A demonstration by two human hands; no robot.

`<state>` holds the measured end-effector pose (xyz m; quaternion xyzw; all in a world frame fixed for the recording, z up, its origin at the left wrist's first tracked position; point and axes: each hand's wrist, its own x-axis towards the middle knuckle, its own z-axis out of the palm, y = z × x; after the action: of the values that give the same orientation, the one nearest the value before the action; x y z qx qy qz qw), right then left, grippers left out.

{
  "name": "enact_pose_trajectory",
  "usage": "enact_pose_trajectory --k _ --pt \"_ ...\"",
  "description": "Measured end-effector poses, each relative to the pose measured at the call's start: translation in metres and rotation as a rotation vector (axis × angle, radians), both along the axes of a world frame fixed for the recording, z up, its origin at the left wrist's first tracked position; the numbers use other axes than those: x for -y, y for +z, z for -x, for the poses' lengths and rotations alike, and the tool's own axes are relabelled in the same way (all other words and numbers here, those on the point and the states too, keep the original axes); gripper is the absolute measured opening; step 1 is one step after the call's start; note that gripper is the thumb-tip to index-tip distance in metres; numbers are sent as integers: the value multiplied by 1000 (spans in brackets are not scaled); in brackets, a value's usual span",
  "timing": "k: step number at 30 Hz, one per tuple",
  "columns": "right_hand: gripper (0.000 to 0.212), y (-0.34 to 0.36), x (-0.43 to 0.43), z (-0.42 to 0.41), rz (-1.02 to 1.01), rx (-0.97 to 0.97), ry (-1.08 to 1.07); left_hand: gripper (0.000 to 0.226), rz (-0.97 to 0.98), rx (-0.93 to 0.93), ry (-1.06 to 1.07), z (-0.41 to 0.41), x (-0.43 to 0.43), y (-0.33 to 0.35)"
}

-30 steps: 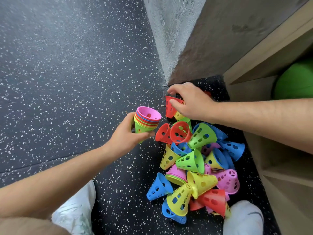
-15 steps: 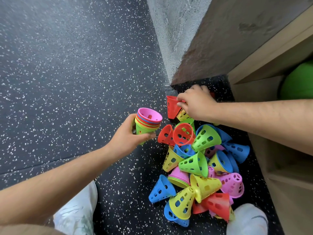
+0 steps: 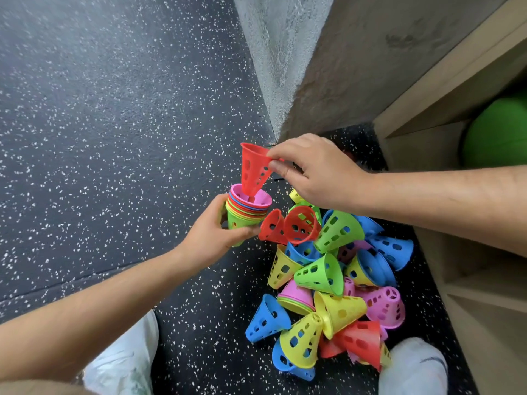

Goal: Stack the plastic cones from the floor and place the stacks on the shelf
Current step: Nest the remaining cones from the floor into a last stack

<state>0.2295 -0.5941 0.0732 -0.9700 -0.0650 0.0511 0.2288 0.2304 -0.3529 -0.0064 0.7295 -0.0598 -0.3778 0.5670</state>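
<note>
My left hand (image 3: 212, 232) grips a stack of nested cones (image 3: 246, 210), green at the bottom and pink on top, open end up. My right hand (image 3: 316, 172) pinches the rim of a red cone (image 3: 253, 169), whose narrow end dips into the pink top of the stack. A pile of loose cones (image 3: 328, 283) in red, green, blue, yellow and pink lies on the dark speckled floor (image 3: 114, 138) to the right of the stack. The wooden shelf (image 3: 456, 78) stands at the right edge.
A grey concrete wall corner (image 3: 285, 67) rises behind the pile. A green ball (image 3: 499, 132) sits inside the shelf. My two white shoes, the left shoe (image 3: 125, 363) and the right shoe (image 3: 413, 369), flank the pile at the bottom.
My right hand has lifted the red cone off the pile and carried it left over the stack, lowering its tip into the top. My left hand stayed holding the stack.
</note>
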Motion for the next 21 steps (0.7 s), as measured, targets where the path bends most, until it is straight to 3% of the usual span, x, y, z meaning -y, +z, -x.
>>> enact_pose_trajectory --k 6,11,14,17,21 --pt "34 3 2 13 -26 -122 42 62 23 -6 23 3 11 -1" --pt "41 12 13 29 -119 -508 156 70 19 2 -22 13 16 -3" --pt "41 10 29 27 -112 -440 42 76 16 -27 -41 15 16 -6" --pt "34 1 48 19 44 -359 -43 76 14 -32 -58 13 19 -7" --pt "37 -12 60 16 229 -395 -25 67 26 -16 -60 13 28 -2"
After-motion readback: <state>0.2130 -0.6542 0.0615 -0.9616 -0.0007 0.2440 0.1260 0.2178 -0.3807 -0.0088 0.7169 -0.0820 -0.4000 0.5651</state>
